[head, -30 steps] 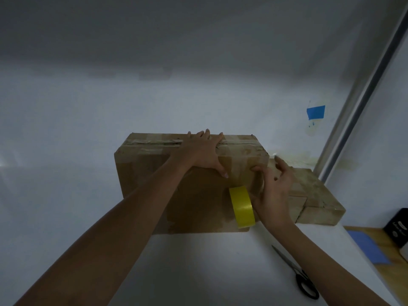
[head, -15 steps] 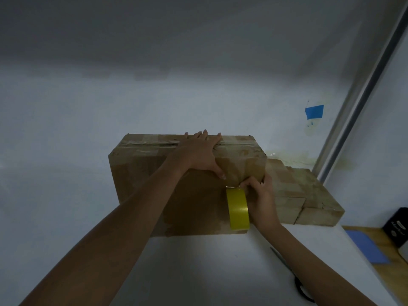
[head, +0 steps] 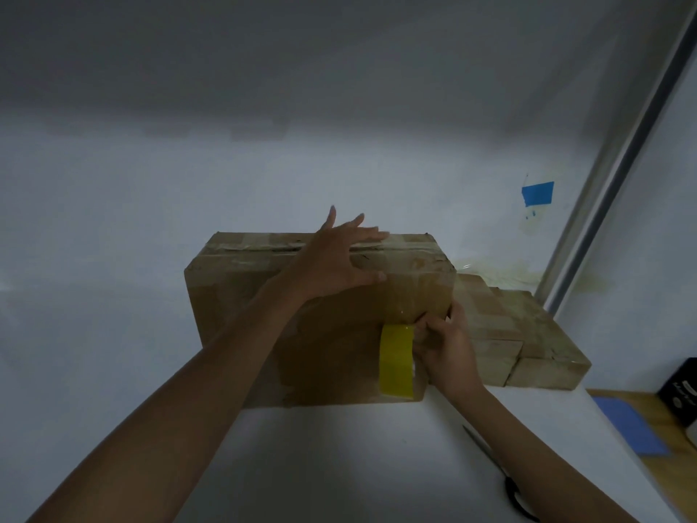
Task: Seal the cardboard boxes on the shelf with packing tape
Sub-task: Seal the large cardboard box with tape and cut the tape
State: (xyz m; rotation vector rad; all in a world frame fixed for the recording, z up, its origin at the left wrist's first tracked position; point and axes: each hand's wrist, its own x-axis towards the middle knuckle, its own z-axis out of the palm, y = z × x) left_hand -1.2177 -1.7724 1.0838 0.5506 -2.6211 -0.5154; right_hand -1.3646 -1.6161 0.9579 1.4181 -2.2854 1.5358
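Large box (head: pixel 241 315): on shelf (head: pixel 339 466), centre.
Low boxes (head: pixel 528 334): just right of large box.
Tape roll (head: pixel 396 362): against large box's front, right end, in right hand (head: pixel 445 345).
Left hand (head: pixel 335 262): at large box's top front edge.
Scissors (head: pixel 509 485): on shelf, before low boxes.

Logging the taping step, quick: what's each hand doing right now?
Left hand: open, fingers straight and spread at the cardboard box top.
Right hand: closed, holding the yellow tape roll.

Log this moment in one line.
step: taping box | left hand: open, at box top | right hand: grips tape roll at box front | scissors: on shelf
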